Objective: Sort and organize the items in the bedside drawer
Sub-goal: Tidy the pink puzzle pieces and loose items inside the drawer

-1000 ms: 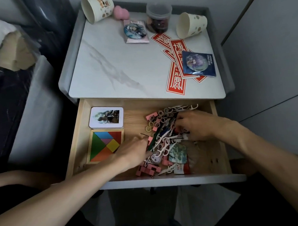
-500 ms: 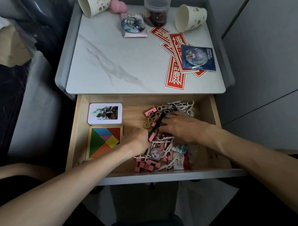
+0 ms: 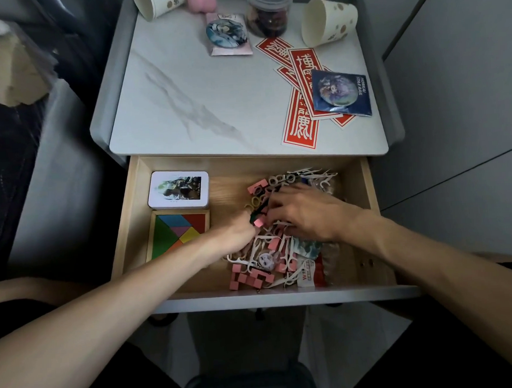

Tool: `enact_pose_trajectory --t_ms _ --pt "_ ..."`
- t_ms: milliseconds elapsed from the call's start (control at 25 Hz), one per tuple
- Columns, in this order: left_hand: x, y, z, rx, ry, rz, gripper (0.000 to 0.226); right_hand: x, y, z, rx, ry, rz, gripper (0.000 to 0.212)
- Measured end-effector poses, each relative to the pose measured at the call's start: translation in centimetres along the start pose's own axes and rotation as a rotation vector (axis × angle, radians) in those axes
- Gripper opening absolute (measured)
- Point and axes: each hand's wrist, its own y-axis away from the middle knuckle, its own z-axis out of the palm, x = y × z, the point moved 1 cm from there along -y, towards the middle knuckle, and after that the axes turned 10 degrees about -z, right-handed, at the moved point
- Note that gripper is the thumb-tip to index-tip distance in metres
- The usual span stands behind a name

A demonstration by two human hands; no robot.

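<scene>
The wooden drawer (image 3: 139, 228) stands pulled out. In its right half lies a tangled pile (image 3: 269, 252) of pink blocks, white floss picks, hair ties and small packets. My left hand (image 3: 236, 234) sits at the pile's left edge with its fingers curled, pinching a pink block (image 3: 258, 222) that lies against a dark thin piece. My right hand (image 3: 302, 215) lies palm down across the pile, fingers stretched leftward and touching that dark piece. What lies under the right palm is hidden.
A white picture tin (image 3: 178, 190) and a coloured tangram tray (image 3: 178, 234) fill the drawer's left side. On the marble top (image 3: 186, 109) are two tipped paper cups, a jar (image 3: 270, 14), two badge packets and red stickers (image 3: 301, 115). A bed edge lies left.
My right hand has slid left across the pile. My left hand has moved up from the pile's front to its left edge, so the two hands now nearly meet.
</scene>
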Motion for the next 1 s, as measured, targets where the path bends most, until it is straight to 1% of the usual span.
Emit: enact_pose_trajectory --t_ms 120,200,280,360,400,440,520,560,640,680,720,840,920,1000 --pt "-0.1 0.0 -0.4 -0.033 0.067 -0.006 0.043 -0.4 -0.1 0.9 -0.075 0.036 0.012 0.039" --pt "-0.3 -0.2 -0.5 -0.043 0.065 -0.009 0.045 0.1 0.1 1.0 -0.054 0.060 0.029 0.037" --pt "-0.4 -0.2 -0.5 -0.058 0.057 -0.002 0.042 0.5 0.2 0.7 -0.047 0.084 0.027 0.034" --pt "-0.1 0.2 -0.4 -0.086 0.069 0.016 0.041 1.0 0.3 0.1 -0.032 0.067 0.001 0.024" --pt "0.1 0.5 -0.4 -0.096 0.085 0.024 0.044 1.2 0.3 -0.3 -0.015 0.049 -0.009 0.020" --pt "0.2 0.7 -0.4 -0.103 0.111 0.022 0.049 1.4 0.4 -0.7 0.001 0.029 -0.004 0.019" --pt "0.5 1.2 -0.6 -0.096 0.115 0.012 0.054 2.1 0.7 -1.5 -0.013 -0.033 0.052 0.027" --pt "0.7 1.3 -0.6 -0.093 0.080 0.026 0.046 2.4 0.9 -1.7 -0.035 -0.053 0.081 0.031" --pt "1.0 1.2 -0.6 -0.070 -0.055 0.059 0.014 2.7 1.3 -1.8 -0.033 -0.034 0.111 0.032" --pt "1.2 1.3 -0.6 -0.066 -0.119 0.072 0.010 2.7 1.5 -1.8 -0.011 -0.005 0.120 0.029" --pt "1.4 1.5 -0.7 -0.072 -0.169 0.079 0.012 2.8 1.6 -1.7 0.018 0.025 0.128 0.024" --pt "1.5 1.2 -0.8 -0.105 -0.270 0.079 0.038 2.8 1.6 -1.6 0.071 0.043 0.134 0.016" --pt "1.3 0.9 -1.2 -0.056 -0.350 0.080 0.040 1.9 1.3 -1.3 0.013 -0.045 0.093 0.012" --pt "1.0 0.5 -1.6 0.016 -0.417 0.071 0.033 0.2 0.8 -0.2 -0.095 -0.119 0.043 0.012"
